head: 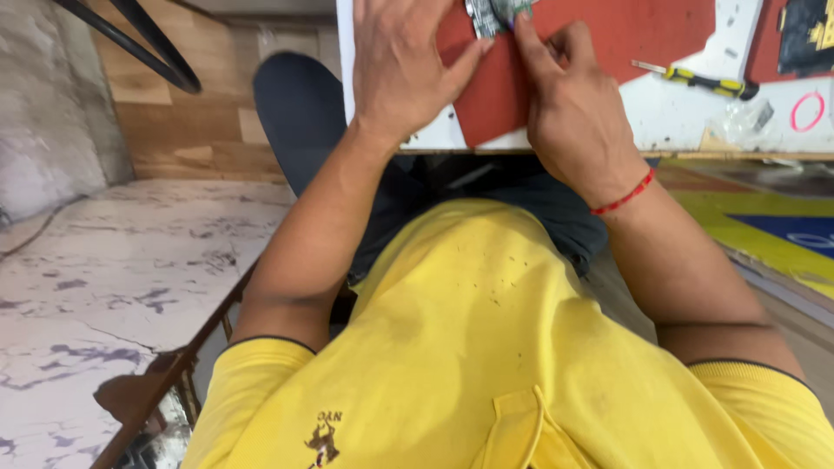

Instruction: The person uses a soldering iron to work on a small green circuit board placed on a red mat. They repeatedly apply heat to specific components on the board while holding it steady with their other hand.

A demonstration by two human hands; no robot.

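Yellow shirt point(486, 347) nearest; both hands' grip pinches a circuit board point(491, 13) on the red mat point(625, 35), marble floor point(104, 287) left

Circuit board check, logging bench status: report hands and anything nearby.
Left hand and right hand both on small circuit board, red mat. Screwdriver apart, right.
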